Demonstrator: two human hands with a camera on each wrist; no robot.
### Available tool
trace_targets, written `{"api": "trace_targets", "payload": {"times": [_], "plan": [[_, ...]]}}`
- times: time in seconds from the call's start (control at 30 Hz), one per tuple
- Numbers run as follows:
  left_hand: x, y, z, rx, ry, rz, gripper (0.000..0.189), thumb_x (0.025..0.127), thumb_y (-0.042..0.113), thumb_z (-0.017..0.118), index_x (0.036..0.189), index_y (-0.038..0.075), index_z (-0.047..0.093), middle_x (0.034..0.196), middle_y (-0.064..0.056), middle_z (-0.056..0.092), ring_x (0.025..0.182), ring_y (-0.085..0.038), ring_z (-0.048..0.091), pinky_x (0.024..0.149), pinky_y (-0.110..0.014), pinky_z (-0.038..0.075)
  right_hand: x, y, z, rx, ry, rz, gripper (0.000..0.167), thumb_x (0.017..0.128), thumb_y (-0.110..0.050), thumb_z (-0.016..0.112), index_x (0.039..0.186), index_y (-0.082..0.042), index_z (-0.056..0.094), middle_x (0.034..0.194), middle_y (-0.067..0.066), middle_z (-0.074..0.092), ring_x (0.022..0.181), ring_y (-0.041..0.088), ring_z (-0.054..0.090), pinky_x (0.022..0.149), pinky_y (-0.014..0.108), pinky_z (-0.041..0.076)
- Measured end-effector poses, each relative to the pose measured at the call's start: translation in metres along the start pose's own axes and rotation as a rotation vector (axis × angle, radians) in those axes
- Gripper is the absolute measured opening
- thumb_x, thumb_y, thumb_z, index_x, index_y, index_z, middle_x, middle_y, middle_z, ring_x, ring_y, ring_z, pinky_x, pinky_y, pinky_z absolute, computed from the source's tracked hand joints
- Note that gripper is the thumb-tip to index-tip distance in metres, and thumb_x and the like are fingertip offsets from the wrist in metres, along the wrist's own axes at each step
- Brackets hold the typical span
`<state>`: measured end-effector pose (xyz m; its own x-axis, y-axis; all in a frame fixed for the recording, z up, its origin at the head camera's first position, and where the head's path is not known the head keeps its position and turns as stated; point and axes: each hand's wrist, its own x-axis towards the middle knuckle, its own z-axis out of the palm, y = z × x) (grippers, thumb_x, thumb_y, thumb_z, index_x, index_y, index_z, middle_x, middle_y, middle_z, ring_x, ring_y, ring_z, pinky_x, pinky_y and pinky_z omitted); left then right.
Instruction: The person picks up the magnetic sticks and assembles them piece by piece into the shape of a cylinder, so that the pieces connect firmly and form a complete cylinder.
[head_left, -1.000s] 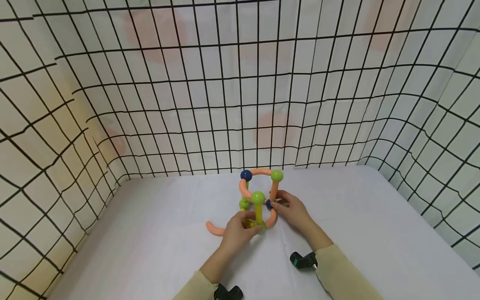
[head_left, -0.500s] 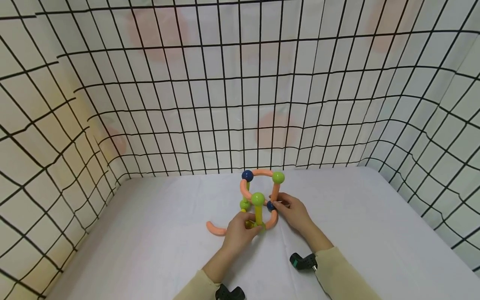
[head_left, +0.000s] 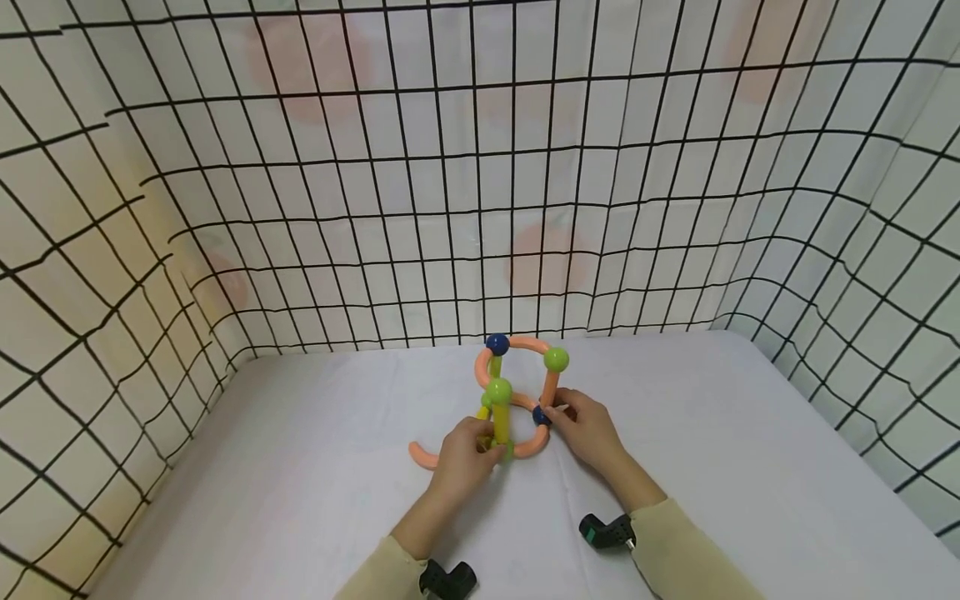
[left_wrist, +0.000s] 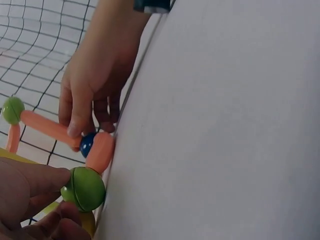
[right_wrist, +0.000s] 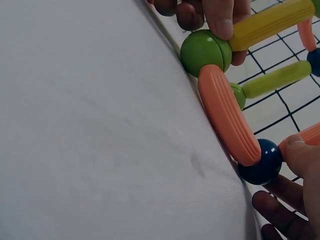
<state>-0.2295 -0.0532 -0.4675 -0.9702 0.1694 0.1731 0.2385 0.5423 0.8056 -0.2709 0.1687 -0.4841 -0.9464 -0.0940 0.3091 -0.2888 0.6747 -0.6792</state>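
Note:
A toy frame of coloured balls and rods stands on the white table between both hands. My left hand [head_left: 463, 457] pinches its near lower corner, where a green ball [left_wrist: 86, 189] meets an upright yellow rod [head_left: 501, 422]. Another green ball [head_left: 498, 391] caps that rod. My right hand [head_left: 588, 425] pinches the joint of a dark blue ball [right_wrist: 262, 162] and a straight orange rod [head_left: 551, 390], its thumb on the rod end. A curved orange rod [right_wrist: 227, 115] links the two held corners. Left fingers partly hide the frame's lower left side.
One curved orange rod [head_left: 422, 456] sticks out left of the left hand. Higher up sit a blue ball [head_left: 497, 344] and a green ball [head_left: 556, 359], joined by a curved rod. Black-grid netting [head_left: 480, 208] encloses the table [head_left: 300, 483] at the back and sides.
My left hand has shifted slightly left, taking the yellow rod and its green balls along. The right hand stays nearly in place at the blue ball.

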Motion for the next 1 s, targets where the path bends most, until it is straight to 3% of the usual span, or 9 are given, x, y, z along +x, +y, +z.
{"api": "trace_targets", "payload": {"times": [0.4,0.7,1.0], "plan": [[0.001,-0.004,-0.009,0.0,0.024,0.008,0.025,0.085,0.005,0.076,0.108,-0.001,0.069,0.106,-0.012,0.064,0.072,-0.011,0.058,0.056,-0.017,0.049,-0.014,-0.006,-0.002,-0.109,0.04,-0.072,0.018,0.094,-0.023,0.07,0.109,-0.015,0.072,0.099,0.002,0.072,0.078,0.011,0.063,0.07,0.029,0.05],[0.003,-0.006,-0.015,-0.003,0.039,0.033,0.026,0.083,0.006,0.078,0.108,0.001,0.07,0.102,-0.011,0.064,0.074,-0.011,0.061,0.056,-0.017,0.049,-0.021,-0.013,-0.005,-0.151,0.042,-0.088,0.019,0.092,-0.023,0.072,0.108,-0.012,0.072,0.094,0.003,0.069,0.074,0.01,0.057,0.065,0.026,0.046],[0.003,-0.005,-0.02,-0.001,0.033,0.036,0.022,0.087,0.01,0.075,0.108,0.003,0.07,0.102,-0.011,0.068,0.067,-0.008,0.058,0.053,-0.018,0.048,-0.024,-0.016,-0.005,-0.162,0.052,-0.127,0.014,0.091,-0.021,0.072,0.103,-0.012,0.072,0.092,0.002,0.068,0.072,0.008,0.056,0.062,0.024,0.045]]}}
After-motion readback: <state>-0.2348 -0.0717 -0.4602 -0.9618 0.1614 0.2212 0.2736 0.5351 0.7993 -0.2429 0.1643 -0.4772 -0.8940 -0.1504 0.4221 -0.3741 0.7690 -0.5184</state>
